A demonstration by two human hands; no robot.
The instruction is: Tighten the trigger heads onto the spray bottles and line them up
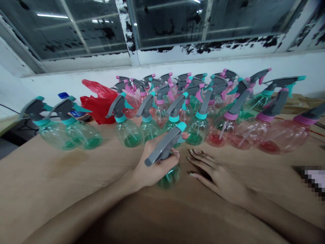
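My left hand (152, 166) is wrapped around the neck of a green spray bottle (169, 178) with a grey and teal trigger head, standing upright on the table. Its fingers are partly hidden behind the spray head. Beside it, my right hand (215, 173) rests on the tabletop with fingers stretched out and holds nothing. Just beyond both hands stands a row of spray bottles: green ones with teal collars, such as one green bottle (128, 132), and pink ones, such as one pink bottle (220, 130), toward the right.
Two green spray bottles (83, 135) stand apart at the left, near a red plastic bag (101, 105) and a blue-capped bottle (63, 95). More spray bottles crowd against the wall (284, 64) under the window. A blurred pixelated item (315, 178) lies at the right edge of the wooden table (106, 169).
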